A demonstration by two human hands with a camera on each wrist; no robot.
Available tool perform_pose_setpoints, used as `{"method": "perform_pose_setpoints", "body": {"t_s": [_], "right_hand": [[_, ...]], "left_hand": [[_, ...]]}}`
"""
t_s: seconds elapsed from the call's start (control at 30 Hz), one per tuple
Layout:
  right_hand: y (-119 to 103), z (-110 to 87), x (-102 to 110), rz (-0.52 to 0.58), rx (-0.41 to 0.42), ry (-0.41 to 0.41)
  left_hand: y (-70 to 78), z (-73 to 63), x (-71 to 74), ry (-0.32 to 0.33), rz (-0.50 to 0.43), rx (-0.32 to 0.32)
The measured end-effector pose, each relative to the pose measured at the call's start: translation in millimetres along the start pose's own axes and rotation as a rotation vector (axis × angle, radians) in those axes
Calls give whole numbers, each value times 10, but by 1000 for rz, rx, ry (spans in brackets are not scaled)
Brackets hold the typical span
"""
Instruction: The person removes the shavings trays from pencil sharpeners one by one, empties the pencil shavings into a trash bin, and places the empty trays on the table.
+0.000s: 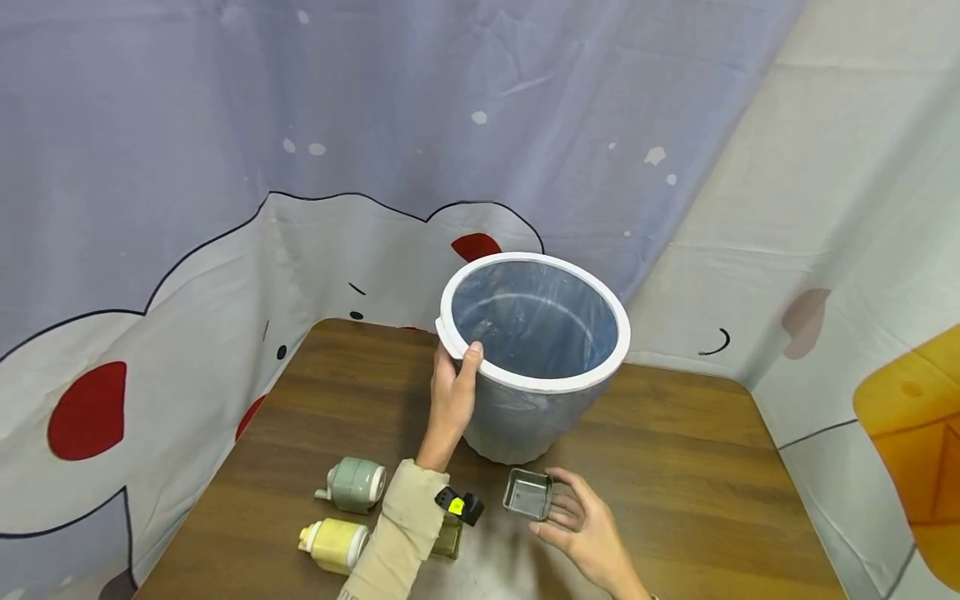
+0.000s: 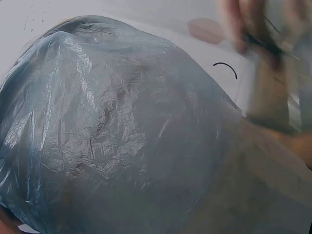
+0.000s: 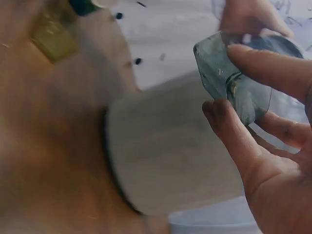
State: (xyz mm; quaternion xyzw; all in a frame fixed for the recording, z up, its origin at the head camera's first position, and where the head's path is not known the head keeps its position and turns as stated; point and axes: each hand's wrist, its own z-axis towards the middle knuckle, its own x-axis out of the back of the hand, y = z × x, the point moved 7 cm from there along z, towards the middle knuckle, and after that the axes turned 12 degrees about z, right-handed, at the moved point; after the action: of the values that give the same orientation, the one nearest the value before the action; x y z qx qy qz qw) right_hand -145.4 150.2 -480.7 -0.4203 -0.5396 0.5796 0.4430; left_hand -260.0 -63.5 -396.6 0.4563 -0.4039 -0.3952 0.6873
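Note:
My left hand (image 1: 453,398) grips the white rim of a trash can (image 1: 534,385), thumb over the edge and fingers down the outer side. The can is lined with a translucent plastic bag (image 2: 112,112), seen close up in the left wrist view. At the can's near right, my right hand (image 1: 588,533) holds a small clear rectangular container (image 1: 528,495) between thumb and fingers, raised over the table. In the right wrist view the clear container (image 3: 212,68) overlaps the can's upper side, and my fingers (image 3: 278,73) lie along its faces.
A green bottle (image 1: 357,484) and a yellow bottle (image 1: 337,545) lie on the wooden table (image 1: 675,450) left of my left forearm. An olive-tinted container (image 1: 448,537) is partly hidden under that sleeve. Patterned cloth (image 1: 360,125) hangs around the table's back and sides.

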Motion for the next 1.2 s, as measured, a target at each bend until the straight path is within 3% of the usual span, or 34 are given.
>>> {"method": "perform_pose_setpoints", "body": {"t_s": [0.2,0.33,0.47,0.67,0.73,0.87,0.97,1.2], "right_hand": [[369,-77,-176,-7,-78,-33],[583,-92,-251,14,-181,-60],[751,-105,-326,-33,-260,-65],[913,-85,-415,-87,-209,-67],[961,-71,-440,-56,-194,-67],[1033,-43,-466,-15,-195,-69],[1043,-32,-463,-26,-191,-62],[1017,-27,-474,-73,-165,-53]], "left_hand": [[-12,8,7,-2,-6,-8],[-3,9,0,8,0,-12],[13,9,7,8,-3,-22],[23,11,18,1,-13,-23],[128,-28,59,-4,-18,-20],[150,-27,65,-7,-6,-16],[44,14,23,-3,12,-12],[22,3,22,-10,8,-6]]}}
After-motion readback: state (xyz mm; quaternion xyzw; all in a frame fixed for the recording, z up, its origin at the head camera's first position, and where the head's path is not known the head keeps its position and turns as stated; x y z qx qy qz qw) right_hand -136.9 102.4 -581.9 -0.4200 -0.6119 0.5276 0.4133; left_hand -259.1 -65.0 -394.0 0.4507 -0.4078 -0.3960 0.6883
